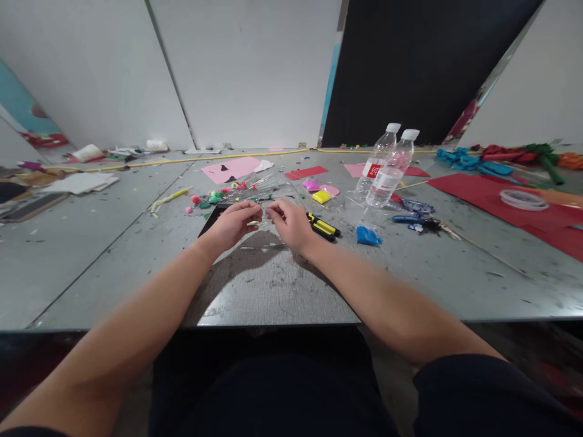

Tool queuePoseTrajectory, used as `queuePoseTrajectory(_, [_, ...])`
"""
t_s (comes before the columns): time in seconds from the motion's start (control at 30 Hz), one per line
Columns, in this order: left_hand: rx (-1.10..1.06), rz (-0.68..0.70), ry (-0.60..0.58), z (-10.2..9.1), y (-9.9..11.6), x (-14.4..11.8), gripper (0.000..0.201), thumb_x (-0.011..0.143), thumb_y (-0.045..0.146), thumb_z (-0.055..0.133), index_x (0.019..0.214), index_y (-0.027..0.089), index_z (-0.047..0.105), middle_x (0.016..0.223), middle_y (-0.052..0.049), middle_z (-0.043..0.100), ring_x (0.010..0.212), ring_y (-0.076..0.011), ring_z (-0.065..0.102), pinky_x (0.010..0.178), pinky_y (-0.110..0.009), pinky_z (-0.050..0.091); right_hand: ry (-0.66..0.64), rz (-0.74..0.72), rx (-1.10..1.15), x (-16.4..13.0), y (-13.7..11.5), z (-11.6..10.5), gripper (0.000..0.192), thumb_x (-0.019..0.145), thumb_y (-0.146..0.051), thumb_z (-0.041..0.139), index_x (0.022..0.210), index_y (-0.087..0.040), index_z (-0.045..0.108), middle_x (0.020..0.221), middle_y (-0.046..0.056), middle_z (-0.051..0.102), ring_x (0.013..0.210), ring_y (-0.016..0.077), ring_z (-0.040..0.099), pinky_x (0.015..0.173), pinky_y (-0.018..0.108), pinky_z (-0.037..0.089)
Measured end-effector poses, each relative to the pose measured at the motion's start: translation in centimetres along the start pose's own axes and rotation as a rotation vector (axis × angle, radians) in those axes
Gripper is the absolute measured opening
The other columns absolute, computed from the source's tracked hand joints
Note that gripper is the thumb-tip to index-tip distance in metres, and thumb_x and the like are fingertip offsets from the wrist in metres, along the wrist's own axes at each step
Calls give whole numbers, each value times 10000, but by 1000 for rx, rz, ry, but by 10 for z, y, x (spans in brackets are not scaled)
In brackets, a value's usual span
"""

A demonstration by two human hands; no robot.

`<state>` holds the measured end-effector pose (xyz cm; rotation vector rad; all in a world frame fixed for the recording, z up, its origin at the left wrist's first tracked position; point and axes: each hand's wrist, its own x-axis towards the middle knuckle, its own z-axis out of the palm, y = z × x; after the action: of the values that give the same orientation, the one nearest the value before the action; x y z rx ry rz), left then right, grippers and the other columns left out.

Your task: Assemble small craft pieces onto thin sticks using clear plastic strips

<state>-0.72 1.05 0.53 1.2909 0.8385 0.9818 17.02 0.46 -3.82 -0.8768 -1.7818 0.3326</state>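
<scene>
While both my arms stretch out over the grey table point(273, 291), my left hand point(234, 223) and right hand point(289, 223) meet fingertip to fingertip, pinching a small pale yellow-green piece point(254, 223) between them just above the tabletop. Beyond my knuckles lies crumpled clear wrap point(255, 185) with small coloured clay bits point(214, 197). A yellow-and-black tool point(324, 227) lies just beside my right hand, two water bottles point(387, 167) farther right.

Place: you seem to sit in a craft workshop.
Signs: scuffed grey table point(255, 297), coloured paper sheets point(489, 197), clay lumps point(321, 196), tape roll point(520, 199).
</scene>
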Motion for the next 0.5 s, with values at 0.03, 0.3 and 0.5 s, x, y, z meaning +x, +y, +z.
queuePoseTrajectory(0.03, [12,0,9,0,0,0,263,690,357,821,728,180,629,756,1,587,745,-123,559,681,-251,443,-18,-8,5,0,0,-1,215,1007,-349,491,913,-203,618,818,39,686,774,180,621,765,315,472])
queuePoseTrajectory(0.3, [67,25,-3,-3,0,1,208,711,334,781,673,172,657,727,-9,563,733,-126,535,671,-259,431,-72,-127,-61,2,-2,-5,183,993,-224,483,904,-201,640,844,40,684,805,177,608,787,302,457])
queuePoseTrajectory(0.5, [48,15,-47,-3,2,-1,163,675,289,777,678,156,683,741,-20,588,750,-131,544,701,-275,438,-105,-180,-94,3,-4,-11,191,985,-175,462,938,-201,646,849,42,683,789,171,607,785,302,458])
